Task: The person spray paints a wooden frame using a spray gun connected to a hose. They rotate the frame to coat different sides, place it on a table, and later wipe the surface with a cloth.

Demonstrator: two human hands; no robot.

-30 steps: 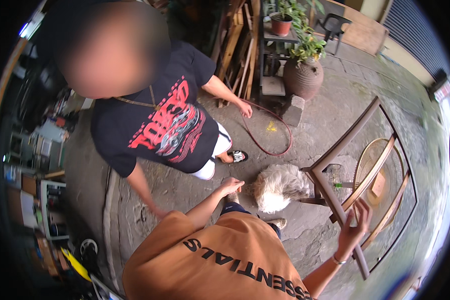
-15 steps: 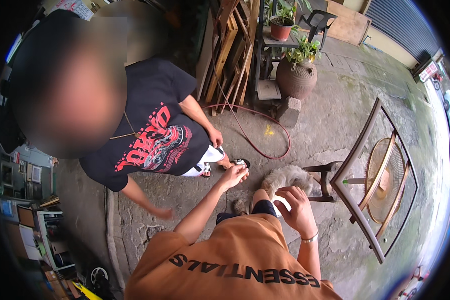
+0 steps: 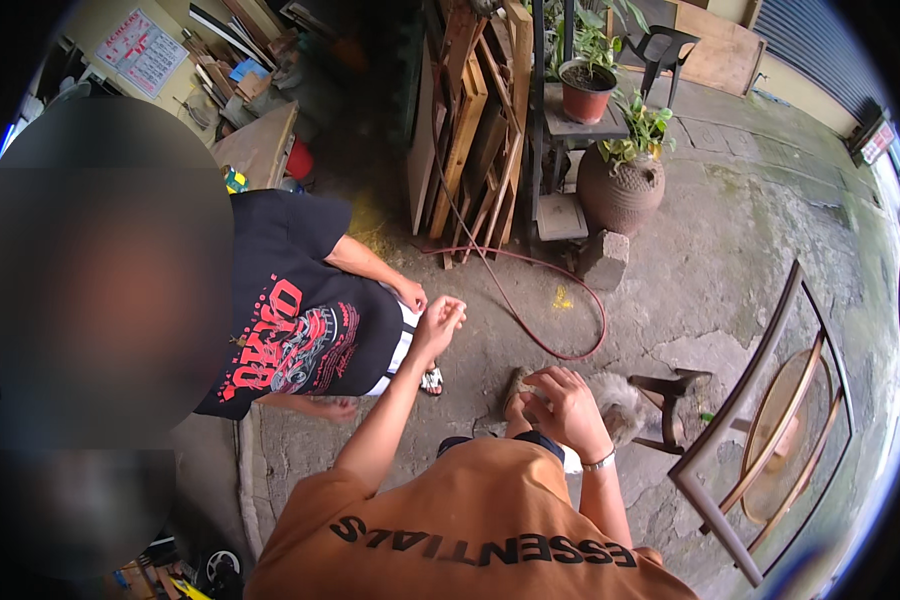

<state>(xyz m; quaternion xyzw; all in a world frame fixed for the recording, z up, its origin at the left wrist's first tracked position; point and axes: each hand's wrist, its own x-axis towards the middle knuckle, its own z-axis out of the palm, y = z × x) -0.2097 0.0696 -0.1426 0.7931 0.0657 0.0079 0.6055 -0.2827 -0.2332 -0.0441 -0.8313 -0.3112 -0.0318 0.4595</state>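
Observation:
My left hand (image 3: pixel 440 325) is raised ahead of my body, close to the other person's hand, with its fingers curled closed. Whether something small is inside it is hidden. My right hand (image 3: pixel 571 408), a band on its wrist, hovers before my shirt with loosely bent fingers and the thumb apart; nothing shows in it. Below and beside it a shaggy pale-furred dog (image 3: pixel 618 405) is partly covered by the hand. On the left a person in a black printed T-shirt (image 3: pixel 305 330) stands facing me, one hand (image 3: pixel 410 293) by the waist.
A dark frame (image 3: pixel 738 375) with a round fan grille (image 3: pixel 785 440) stands at right, beside a dark stool (image 3: pixel 673 400). A red hose (image 3: pixel 600 325) loops over the concrete floor. Leaning wood planks (image 3: pixel 470 140), a potted plant (image 3: pixel 587 92) and a large clay pot (image 3: pixel 622 195) stand ahead.
The view has shifted, so the background sits lower. My left hand has moved left, closer to the person; my right hand has moved inward, its fingers bent. The person's lower arm has drawn in.

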